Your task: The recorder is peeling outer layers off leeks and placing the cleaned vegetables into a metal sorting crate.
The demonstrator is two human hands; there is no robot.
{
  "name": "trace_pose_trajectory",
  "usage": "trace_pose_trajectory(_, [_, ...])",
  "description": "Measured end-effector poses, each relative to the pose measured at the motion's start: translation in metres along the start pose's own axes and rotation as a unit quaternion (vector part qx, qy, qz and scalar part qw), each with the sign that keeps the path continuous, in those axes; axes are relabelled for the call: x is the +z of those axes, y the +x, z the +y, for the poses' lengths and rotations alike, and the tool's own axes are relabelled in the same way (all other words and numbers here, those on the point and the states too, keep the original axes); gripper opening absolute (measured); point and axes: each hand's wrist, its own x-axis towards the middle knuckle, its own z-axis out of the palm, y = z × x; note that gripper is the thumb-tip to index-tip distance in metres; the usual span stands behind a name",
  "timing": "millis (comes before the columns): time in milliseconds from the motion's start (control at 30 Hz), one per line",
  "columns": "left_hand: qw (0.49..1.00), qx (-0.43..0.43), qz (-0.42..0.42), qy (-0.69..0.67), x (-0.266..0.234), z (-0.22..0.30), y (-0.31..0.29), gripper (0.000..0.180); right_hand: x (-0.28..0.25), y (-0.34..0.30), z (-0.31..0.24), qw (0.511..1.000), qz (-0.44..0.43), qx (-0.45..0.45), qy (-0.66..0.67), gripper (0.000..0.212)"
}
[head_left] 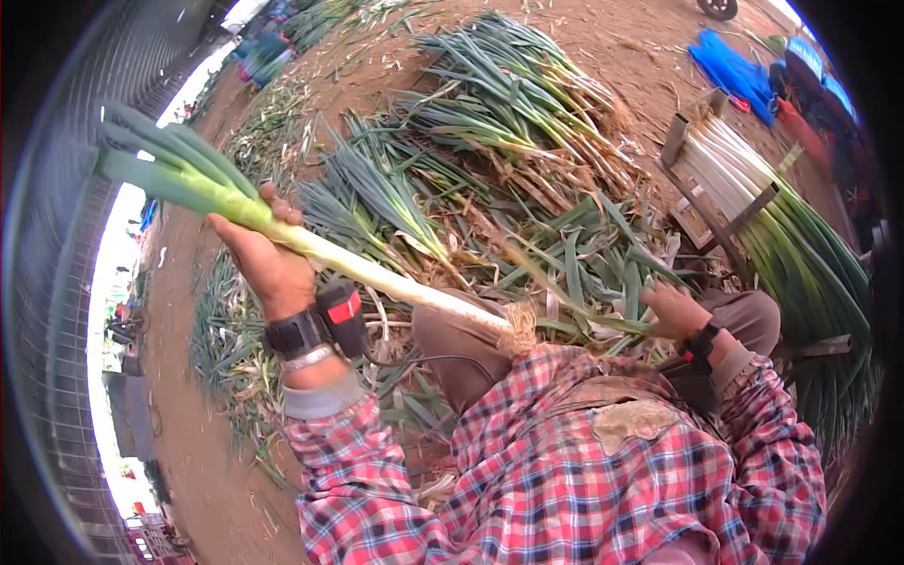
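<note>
dirt ground (202, 452), bare and brown, runs down the far left beyond the left hand (266, 264), with a dark mesh fence (56, 282) bending along that rim and bright daylight showing past it. the left hand is raised with its fingers (282, 213) curled shut around a leek (311, 247), gripping where the green leaves meet the pale stalk; the leaves fan up and away to the left of the fingers, and the white stalk slants down to the right, ending in a tuft of roots (518, 330) just above the person's knee. a black band with a red-and-black device (341, 317) sits on that wrist, above a red plaid sleeve (377, 490). beyond the fingers, further from the person, a heap of untrimmed leeks (508, 104) and loose leaf trimmings (584, 254) covers the ground, leaving little bare soil between the hands. the right hand (673, 311) rests low among these trimmings, fingers bent around thin green leaves (603, 320), though how firmly they close i cannot tell. to the right of those fingers stands a metal rack (702, 212) holding a neat bundle of cleaned leeks (753, 202), white ends up and green tops trailing toward the lower right rim. blue cloth (730, 71) lies on open earth near the upper right edge.
</note>
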Motion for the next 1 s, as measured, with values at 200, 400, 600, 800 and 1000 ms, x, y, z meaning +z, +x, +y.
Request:
trace_pose_trajectory(200, [0.989,-0.096,-0.032,-0.111,0.039,-0.024,-0.048,0.036,-0.119,0.082,-0.174,0.818,0.216,-0.277,0.455,0.035])
trace_pose_trajectory(400, [0.979,-0.129,-0.099,-0.122,0.062,-0.034,-0.073,0.027,-0.115,0.081,-0.198,0.798,0.131,-0.21,0.549,0.027])
trace_pose_trajectory(600, [0.982,-0.126,-0.1,-0.095,0.07,-0.036,-0.093,0.018,-0.119,0.078,-0.201,0.705,0.122,-0.181,0.675,0.021])
trace_pose_trajectory(800, [0.983,-0.131,-0.109,-0.073,0.074,-0.03,-0.103,0.017,-0.12,0.08,-0.187,0.692,0.01,-0.215,0.689,0.021])
trace_pose_trajectory(1000, [0.989,-0.104,-0.098,-0.027,0.081,-0.029,-0.11,0.016,-0.116,0.075,-0.197,0.664,0.16,-0.223,0.696,0.017])
